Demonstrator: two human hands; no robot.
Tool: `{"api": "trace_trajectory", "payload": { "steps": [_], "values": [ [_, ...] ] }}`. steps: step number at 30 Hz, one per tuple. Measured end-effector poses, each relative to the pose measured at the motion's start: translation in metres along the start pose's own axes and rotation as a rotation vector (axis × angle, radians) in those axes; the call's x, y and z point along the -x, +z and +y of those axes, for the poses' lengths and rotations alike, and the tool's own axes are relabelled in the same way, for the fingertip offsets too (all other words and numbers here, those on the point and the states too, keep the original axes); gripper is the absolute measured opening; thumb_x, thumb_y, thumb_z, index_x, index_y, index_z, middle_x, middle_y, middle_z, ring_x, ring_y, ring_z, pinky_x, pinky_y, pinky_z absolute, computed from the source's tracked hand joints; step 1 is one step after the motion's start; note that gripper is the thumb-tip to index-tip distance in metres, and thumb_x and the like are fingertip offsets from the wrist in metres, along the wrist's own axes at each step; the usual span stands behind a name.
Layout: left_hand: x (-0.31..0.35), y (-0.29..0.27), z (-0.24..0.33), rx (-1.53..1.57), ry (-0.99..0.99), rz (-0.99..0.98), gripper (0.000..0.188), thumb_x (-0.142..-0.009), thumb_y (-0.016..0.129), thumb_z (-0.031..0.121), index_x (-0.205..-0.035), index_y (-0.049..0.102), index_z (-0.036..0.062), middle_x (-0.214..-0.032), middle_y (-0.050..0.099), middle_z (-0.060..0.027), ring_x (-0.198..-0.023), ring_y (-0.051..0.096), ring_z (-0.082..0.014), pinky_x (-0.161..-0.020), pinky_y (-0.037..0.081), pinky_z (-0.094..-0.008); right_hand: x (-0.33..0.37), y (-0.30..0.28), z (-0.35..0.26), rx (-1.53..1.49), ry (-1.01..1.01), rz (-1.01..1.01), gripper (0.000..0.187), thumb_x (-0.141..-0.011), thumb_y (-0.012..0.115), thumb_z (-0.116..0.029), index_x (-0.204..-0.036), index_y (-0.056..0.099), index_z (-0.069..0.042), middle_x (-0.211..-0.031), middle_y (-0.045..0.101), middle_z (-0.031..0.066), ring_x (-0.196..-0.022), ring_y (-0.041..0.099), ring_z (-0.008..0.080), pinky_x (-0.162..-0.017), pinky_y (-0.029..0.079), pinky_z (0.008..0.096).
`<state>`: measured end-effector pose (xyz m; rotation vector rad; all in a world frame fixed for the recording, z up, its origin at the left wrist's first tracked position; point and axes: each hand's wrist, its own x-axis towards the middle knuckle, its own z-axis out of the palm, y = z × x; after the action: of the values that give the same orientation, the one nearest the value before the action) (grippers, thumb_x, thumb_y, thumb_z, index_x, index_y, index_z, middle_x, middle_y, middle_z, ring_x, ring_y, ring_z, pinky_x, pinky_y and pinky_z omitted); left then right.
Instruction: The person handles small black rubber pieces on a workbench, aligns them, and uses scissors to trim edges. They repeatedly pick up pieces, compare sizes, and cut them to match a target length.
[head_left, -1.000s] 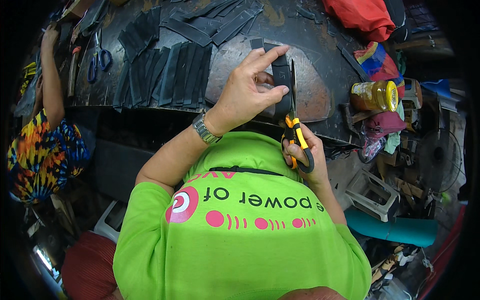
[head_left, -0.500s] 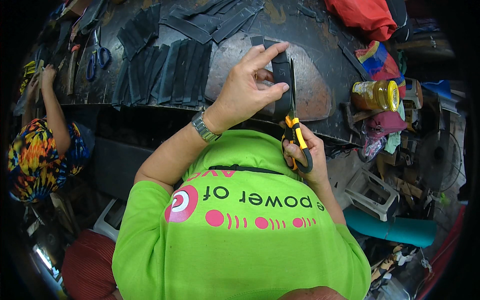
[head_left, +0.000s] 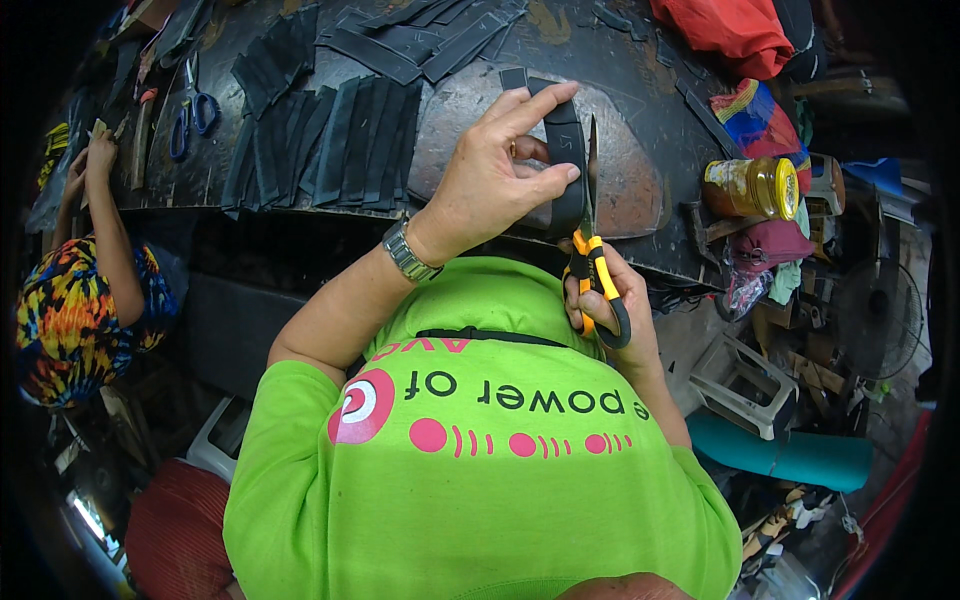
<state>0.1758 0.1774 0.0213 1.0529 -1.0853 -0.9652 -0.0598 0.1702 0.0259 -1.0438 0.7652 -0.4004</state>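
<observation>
A dark strip of fabric or leather [head_left: 566,135] with a pale mark on it stands over a worn brown board [head_left: 625,190]. My left hand [head_left: 500,165], with a metal watch on its wrist, holds this strip between thumb and fingers. To the right of the strip, my right hand [head_left: 635,290] grips scissors [head_left: 590,255] with yellow-orange and black handles. Their blades point away from me, just beside the strip's right edge with a narrow gap. Most of my right fingers are hidden behind the handles. Another small dark piece [head_left: 514,78] lies beyond my left fingertips.
Rows of dark strips [head_left: 365,140] lie left of the board, with a looser pile [head_left: 425,45] behind. Blue-handled scissors [head_left: 193,115] rest farther left. A yellow-lidded jar [head_left: 750,190] stands at the right edge. A co-worker's hands [head_left: 97,150] work at far left.
The scissors have shifted slightly right, away from the strip's edge. My left hand and the strip have hardly moved. The co-worker's hands have moved a little.
</observation>
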Motion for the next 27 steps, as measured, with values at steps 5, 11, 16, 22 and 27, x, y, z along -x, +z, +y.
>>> {"api": "trace_trajectory", "payload": {
  "steps": [5, 11, 16, 22, 27],
  "values": [
    [-0.0009, 0.0022, 0.0007, 0.018, 0.022, 0.004, 0.073, -0.088, 0.071, -0.011, -0.155, 0.045, 0.0017, -0.120, 0.043, -0.0020, -0.100, 0.065, -0.0123, -0.076, 0.062, -0.0183, -0.0006, 0.0004, -0.0008, 0.039, 0.011, 0.041, 0.061, -0.086, 0.080, -0.010, -0.141, 0.055, 0.000, -0.087, 0.060, -0.0009, -0.066, 0.053, 0.0032, -0.058, 0.041, 0.0180],
    [0.0008, 0.0003, 0.0009, -0.018, 0.014, 0.005, 0.073, -0.088, 0.071, -0.012, -0.155, 0.044, 0.0009, -0.119, 0.042, -0.0013, -0.097, 0.064, -0.0100, -0.075, 0.061, -0.0170, -0.0010, 0.0037, 0.0017, 0.014, 0.021, 0.086, 0.060, -0.087, 0.081, -0.008, -0.141, 0.056, 0.002, -0.090, 0.062, -0.0010, -0.064, 0.051, 0.0018, -0.056, 0.040, 0.0179],
    [-0.0009, 0.0007, -0.0017, -0.009, 0.031, 0.028, 0.071, -0.085, 0.073, -0.007, -0.151, 0.049, 0.0028, -0.122, 0.047, -0.0067, -0.096, 0.071, -0.0148, -0.074, 0.065, -0.0208, -0.0003, 0.0047, 0.0014, 0.004, 0.019, 0.085, 0.059, -0.088, 0.081, -0.007, -0.141, 0.056, 0.003, -0.090, 0.063, -0.0012, -0.062, 0.051, 0.0016, -0.054, 0.039, 0.0181],
    [0.0002, -0.0011, -0.0031, -0.034, 0.022, 0.006, 0.073, -0.088, 0.071, -0.010, -0.155, 0.044, 0.0015, -0.121, 0.045, -0.0025, -0.100, 0.067, -0.0125, -0.074, 0.063, -0.0184, -0.0001, 0.0058, 0.0009, 0.032, 0.015, 0.088, 0.059, -0.089, 0.080, -0.005, -0.142, 0.055, 0.004, -0.089, 0.063, -0.0012, -0.061, 0.051, 0.0011, -0.054, 0.038, 0.0178],
    [-0.0016, -0.0004, -0.0061, -0.002, 0.032, 0.042, 0.071, -0.083, 0.074, -0.005, -0.150, 0.051, 0.0049, -0.126, 0.048, -0.0101, -0.094, 0.074, -0.0162, -0.074, 0.067, -0.0232, 0.0001, 0.0069, 0.0016, 0.042, 0.012, 0.087, 0.059, -0.089, 0.080, -0.004, -0.142, 0.055, 0.004, -0.088, 0.063, -0.0016, -0.061, 0.050, 0.0007, -0.053, 0.038, 0.0175]
  ]
}}
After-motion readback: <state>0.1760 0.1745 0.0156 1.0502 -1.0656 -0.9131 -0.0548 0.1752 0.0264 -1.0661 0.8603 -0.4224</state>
